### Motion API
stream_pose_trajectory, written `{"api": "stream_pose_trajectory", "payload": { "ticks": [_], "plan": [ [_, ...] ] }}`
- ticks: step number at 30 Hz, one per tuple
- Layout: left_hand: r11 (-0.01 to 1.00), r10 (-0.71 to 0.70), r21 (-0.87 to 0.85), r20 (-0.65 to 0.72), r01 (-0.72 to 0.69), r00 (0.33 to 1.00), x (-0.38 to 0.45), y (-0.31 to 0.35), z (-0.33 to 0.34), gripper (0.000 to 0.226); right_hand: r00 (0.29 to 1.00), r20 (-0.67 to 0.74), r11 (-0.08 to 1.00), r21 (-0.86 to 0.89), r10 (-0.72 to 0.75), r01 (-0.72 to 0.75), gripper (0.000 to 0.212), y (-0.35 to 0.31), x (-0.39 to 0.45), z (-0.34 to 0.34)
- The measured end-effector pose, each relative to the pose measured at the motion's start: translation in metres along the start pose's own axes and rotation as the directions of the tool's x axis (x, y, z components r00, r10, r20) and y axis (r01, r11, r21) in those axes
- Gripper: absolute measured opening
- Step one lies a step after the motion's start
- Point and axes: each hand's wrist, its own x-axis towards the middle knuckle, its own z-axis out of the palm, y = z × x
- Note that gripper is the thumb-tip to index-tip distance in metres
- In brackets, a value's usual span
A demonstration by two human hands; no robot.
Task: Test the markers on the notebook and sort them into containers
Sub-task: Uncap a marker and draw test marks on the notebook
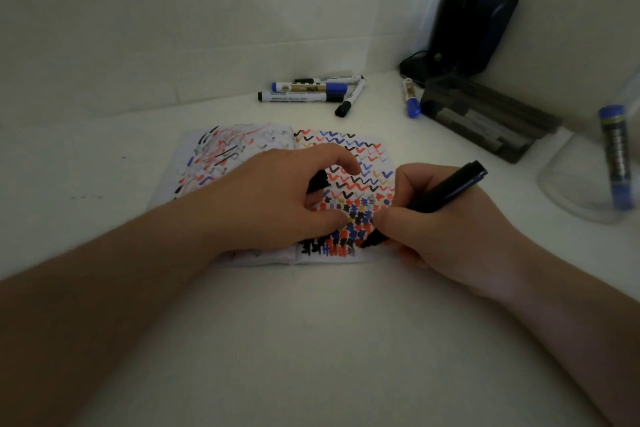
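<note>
Marker (433,199) pinched in right hand (446,229) fingers, tip down on notebook (242,163) at 6 o'clock edge, long axis toward 2 o'clock. Left hand (277,198) curled round cap (317,180), pressing page. Clear container (571,191) at 3 o'clock, nearer right hand.

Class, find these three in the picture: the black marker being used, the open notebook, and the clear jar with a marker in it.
black marker (446,192), head view, on its barrel.
notebook (242,146), head view, on the scribbled left page.
clear jar (568,191), head view, on its glass wall.
</note>
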Motion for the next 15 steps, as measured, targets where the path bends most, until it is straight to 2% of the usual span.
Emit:
{"api": "stream_pose_trajectory", "payload": {
  "ticks": [7,11,15],
  "plan": [
    [1.000,-0.013,-0.006,0.004,0.013,1.000,-0.0001,-0.0001,-0.0001,0.049,0.998,0.064,1.000,-0.011,-0.012,0.013,0.026,-0.0013,-0.0028,0.0006],
    [1.000,-0.013,0.000,0.006,0.013,1.000,-0.0004,-0.0003,-0.0001,0.049,0.999,0.039,1.000,0.006,0.010,-0.010,0.027,-0.0023,-0.0017,0.0002],
    [1.000,-0.010,0.016,-0.005,0.010,1.000,0.0002,-0.0006,-0.0002,0.047,0.999,0.035,1.000,0.005,-0.030,0.029,0.030,0.0013,-0.0012,0.0001]
  ]
}}
